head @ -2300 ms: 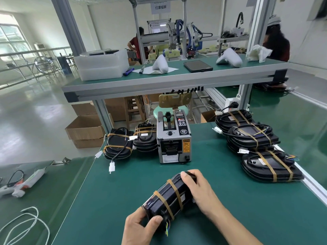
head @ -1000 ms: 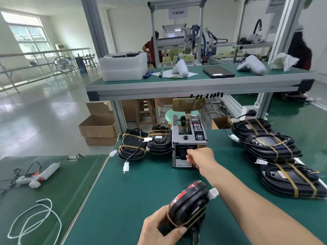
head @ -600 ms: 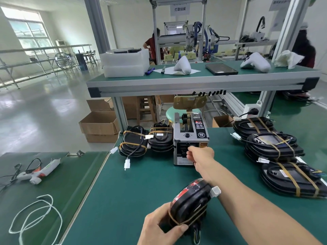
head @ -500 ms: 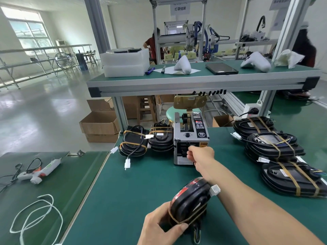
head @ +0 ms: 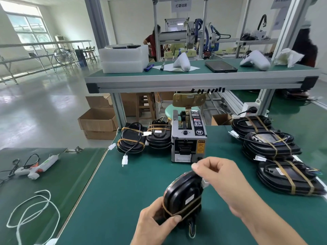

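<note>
Head view: the green-matted workbench extends beneath and beyond both hands and serves as the support surface. Outboard of the right hand, well apart from it, lie three stacks of flat black plastic housings bound with tan bands, probably staged there as work to draw from or as finished work. Just beyond the right hand stands the grey box-shaped automatic tape dispenser, its outlet facing the operator so that a cut strip can be taken with a short reach. Between the hands stands the black banded bundle of oval plastic housings, set on edge on the mat. The left hand grips its lower near corner, thumb pressed over the tan band, which steadies the bundle upright and presents its top edge. The right hand sits at that top edge with fingers curled and thumb and forefinger drawn together; whether a strip of tape lies between them cannot be told. A small white plug connector projects from the bundle directly under the right palm.
</note>
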### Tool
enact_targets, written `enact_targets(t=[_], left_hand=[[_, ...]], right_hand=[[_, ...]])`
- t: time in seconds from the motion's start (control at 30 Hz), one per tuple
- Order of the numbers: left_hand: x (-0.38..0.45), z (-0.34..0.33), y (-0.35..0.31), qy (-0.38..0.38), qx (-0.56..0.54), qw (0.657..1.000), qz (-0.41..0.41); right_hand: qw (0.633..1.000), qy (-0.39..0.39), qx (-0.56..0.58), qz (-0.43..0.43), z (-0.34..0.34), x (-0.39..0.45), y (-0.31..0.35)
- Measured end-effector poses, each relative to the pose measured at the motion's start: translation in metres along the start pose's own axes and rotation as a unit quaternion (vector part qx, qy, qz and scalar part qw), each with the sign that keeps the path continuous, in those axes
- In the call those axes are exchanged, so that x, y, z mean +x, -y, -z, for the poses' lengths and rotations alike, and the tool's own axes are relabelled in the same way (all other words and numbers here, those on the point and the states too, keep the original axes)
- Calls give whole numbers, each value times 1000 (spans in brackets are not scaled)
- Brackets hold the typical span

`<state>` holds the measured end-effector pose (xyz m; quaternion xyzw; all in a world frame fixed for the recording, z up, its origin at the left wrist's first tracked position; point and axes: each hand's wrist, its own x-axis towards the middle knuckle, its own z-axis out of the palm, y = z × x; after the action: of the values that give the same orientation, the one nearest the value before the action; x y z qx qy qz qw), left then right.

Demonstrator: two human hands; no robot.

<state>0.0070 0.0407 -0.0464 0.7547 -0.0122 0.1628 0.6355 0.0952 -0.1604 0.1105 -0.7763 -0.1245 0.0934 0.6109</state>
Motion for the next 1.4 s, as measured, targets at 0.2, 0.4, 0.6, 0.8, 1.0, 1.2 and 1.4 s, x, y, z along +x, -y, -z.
enact_targets(t=[0.2, 0.4, 0.6, 0.8, 1.0, 1.2, 1.4], left_hand=[[-1, -2, -4, -3, -2, 1000, -9], [-1, -2, -7, 2, -6, 1000, -12], [0, -2, 0, -4, -15, 1000, -4], [0, -1, 4, -6, -13, 1000, 2], [1, -1, 4, -1, -15, 1000, 2], [1, -1, 3, -1, -19, 1000, 6], [0, -1, 1, 1, -22, 1000, 9]], right_hand=[[995, -24, -95, 30, -12, -15, 1], [994, -47, -95, 34, -17, -11, -8], [993, -58, -98, 43, -20, -11, -12], [992, -60, -97, 46, -23, -12, -12], [993, -56, -91, 46, -22, -13, -13], [993, -64, -90, 47, -25, -13, -14], [997, -59, -55, 19, -25, -9, -16]])
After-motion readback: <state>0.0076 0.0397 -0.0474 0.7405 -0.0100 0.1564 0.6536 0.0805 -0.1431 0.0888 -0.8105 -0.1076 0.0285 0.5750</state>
